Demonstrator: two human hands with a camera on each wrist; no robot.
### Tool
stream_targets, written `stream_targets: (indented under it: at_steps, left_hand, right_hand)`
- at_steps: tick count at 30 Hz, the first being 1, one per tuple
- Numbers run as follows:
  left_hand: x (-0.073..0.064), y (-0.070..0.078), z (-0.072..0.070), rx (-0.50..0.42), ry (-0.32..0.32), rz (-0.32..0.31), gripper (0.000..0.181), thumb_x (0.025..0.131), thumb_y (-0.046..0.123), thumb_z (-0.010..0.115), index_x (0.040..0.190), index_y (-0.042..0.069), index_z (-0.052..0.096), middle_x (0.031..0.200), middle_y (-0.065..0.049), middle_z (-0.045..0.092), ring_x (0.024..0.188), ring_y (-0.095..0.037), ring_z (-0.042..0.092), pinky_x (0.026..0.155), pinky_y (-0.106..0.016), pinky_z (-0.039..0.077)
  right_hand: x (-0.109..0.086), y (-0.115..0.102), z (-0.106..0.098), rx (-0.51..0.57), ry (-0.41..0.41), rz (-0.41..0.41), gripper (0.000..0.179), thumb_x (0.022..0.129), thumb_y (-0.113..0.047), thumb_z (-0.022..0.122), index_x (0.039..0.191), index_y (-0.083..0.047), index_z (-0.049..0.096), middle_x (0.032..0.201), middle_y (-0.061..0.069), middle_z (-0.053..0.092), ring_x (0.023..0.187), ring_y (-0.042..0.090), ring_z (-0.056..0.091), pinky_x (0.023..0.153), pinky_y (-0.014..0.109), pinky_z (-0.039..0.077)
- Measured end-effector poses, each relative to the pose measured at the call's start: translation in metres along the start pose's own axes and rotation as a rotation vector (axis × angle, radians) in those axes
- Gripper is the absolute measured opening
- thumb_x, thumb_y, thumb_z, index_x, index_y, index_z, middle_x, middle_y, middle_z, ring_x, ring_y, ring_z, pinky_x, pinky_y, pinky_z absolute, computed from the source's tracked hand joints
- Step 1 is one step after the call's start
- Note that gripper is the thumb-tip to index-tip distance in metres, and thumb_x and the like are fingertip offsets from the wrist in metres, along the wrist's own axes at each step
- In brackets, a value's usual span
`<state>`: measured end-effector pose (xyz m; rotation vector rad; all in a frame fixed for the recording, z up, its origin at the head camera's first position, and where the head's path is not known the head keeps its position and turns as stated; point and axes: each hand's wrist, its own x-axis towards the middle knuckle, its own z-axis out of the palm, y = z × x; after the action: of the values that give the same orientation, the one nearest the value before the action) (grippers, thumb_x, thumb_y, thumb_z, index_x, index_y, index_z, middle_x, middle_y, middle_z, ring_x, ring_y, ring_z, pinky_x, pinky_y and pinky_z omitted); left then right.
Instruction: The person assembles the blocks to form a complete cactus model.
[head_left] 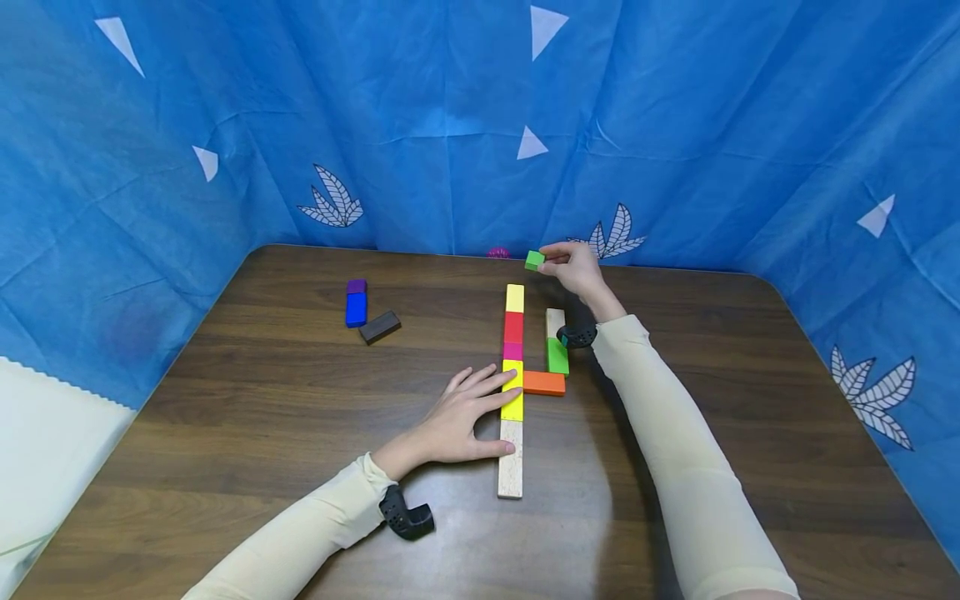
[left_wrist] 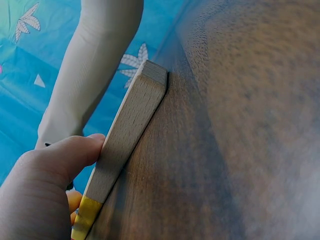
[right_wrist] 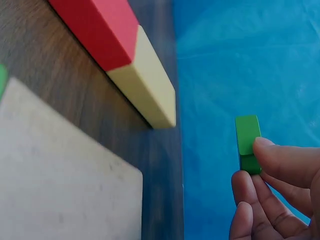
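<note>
My right hand (head_left: 577,271) pinches a small green block (head_left: 534,261) between thumb and fingertips, near the table's far edge. In the right wrist view that green block (right_wrist: 247,134) shows against the blue cloth. My left hand (head_left: 453,421) is spread, its fingertips on a yellow block (head_left: 512,408) and its thumb at a plain wooden block (head_left: 511,477). Those two lie in one straight row with a magenta block (head_left: 513,351), a red block (head_left: 513,327) and a pale yellow block (head_left: 514,297). An orange block (head_left: 543,383) juts rightward from the row.
Above the orange block's right end lie a longer green block (head_left: 557,357) and a plain wooden piece (head_left: 555,321). Farther left are a purple block (head_left: 356,286), a blue block (head_left: 356,310) and a dark block (head_left: 380,327). Blue cloth (head_left: 442,125) hangs behind the table.
</note>
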<state>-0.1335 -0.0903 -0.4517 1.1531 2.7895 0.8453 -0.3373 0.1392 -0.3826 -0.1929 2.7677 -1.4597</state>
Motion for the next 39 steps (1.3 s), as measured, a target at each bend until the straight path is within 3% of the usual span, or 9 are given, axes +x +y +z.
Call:
stream_targets:
  at_steps: [7,14,39]
  left_hand:
    - [0.0,0.001,-0.001,0.004,-0.01,-0.004,0.077,0.083,0.056,0.067,0.148,0.021,0.045,0.159,0.002,0.033,0.149,-0.03,0.024,0.118,-0.06,0.015]
    - [0.0,0.001,-0.001,0.005,-0.016,-0.008,0.078,0.083,0.056,0.066,0.148,0.021,0.044,0.16,0.002,0.032,0.149,-0.03,0.023,0.118,-0.059,0.015]
    - [0.0,-0.001,0.001,0.016,-0.004,-0.001,0.077,0.082,0.056,0.067,0.148,0.021,0.045,0.159,0.003,0.033,0.149,-0.029,0.024,0.118,-0.058,0.016]
  right_hand:
    - [0.006,-0.006,0.012,-0.019,-0.043,-0.005,0.036,0.091,-0.009,0.068,0.127,-0.002,0.064,0.118,0.019,0.065,0.104,0.029,0.06,0.089,0.038,0.053]
    - [0.01,-0.002,0.02,-0.032,-0.077,0.046,0.036,0.091,-0.01,0.067,0.127,-0.003,0.064,0.119,0.018,0.065,0.104,0.028,0.06,0.09,0.039,0.052]
    - [0.015,0.004,0.032,-0.095,-0.15,0.077,0.036,0.091,-0.011,0.067,0.127,-0.004,0.065,0.122,0.017,0.062,0.102,0.027,0.054,0.09,0.039,0.051]
